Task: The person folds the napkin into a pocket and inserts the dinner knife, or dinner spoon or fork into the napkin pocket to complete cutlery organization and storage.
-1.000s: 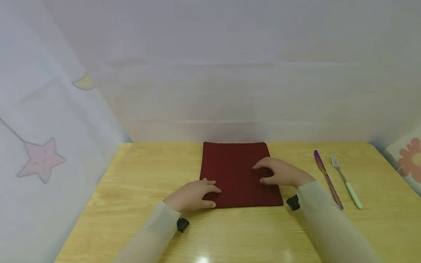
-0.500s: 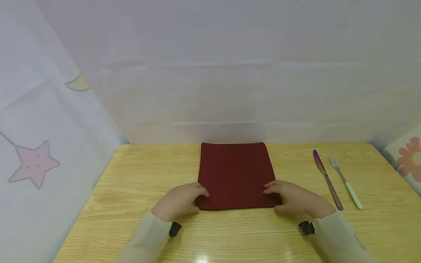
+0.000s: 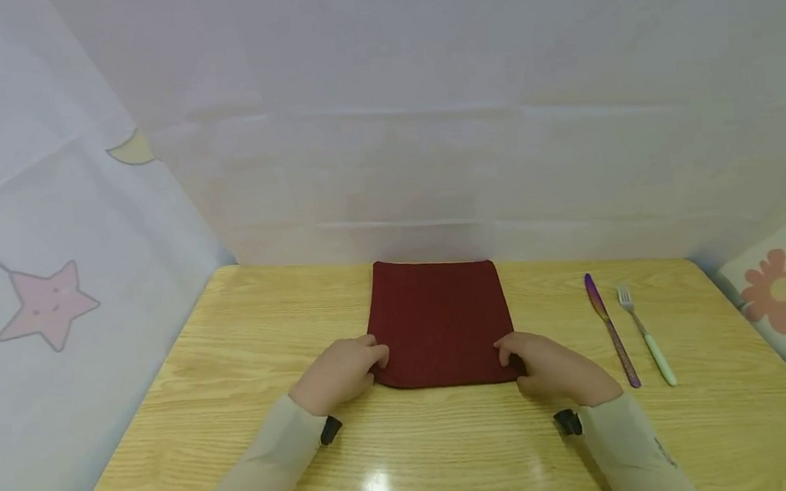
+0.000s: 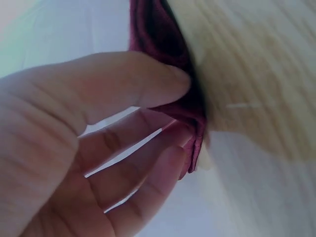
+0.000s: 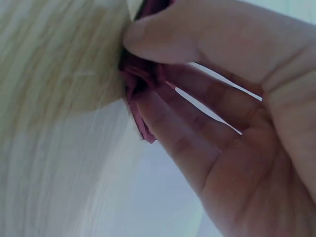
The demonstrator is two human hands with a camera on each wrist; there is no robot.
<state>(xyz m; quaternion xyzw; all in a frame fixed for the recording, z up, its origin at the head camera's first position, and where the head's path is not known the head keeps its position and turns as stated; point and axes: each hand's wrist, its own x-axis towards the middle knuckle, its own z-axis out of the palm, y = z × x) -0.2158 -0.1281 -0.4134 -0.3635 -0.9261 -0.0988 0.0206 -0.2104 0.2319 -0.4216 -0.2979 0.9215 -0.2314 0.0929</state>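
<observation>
A dark red folded cloth (image 3: 439,322) lies on the wooden table, its near edge toward me. At its near left corner my left hand (image 3: 340,371) pinches the edge, fingers curled over the top. The left wrist view shows the thumb pressed against the stacked layers of the cloth (image 4: 160,29). My right hand (image 3: 555,367) grips the near right corner in the same manner. In the right wrist view its thumb and fingers close around bunched folds of the cloth (image 5: 140,81). The parts of the corners inside the hands are hidden.
Right of the cloth lie a purple-and-gold knife (image 3: 607,322) and a fork (image 3: 647,334) with a pale green handle, side by side. Pale printed sheets (image 3: 387,162) stand along the back and sides of the table (image 3: 260,308).
Both hands have slid from the cloth's top to its near corners and now grip them. The cloth has shifted slightly left; the knife and fork have not moved.
</observation>
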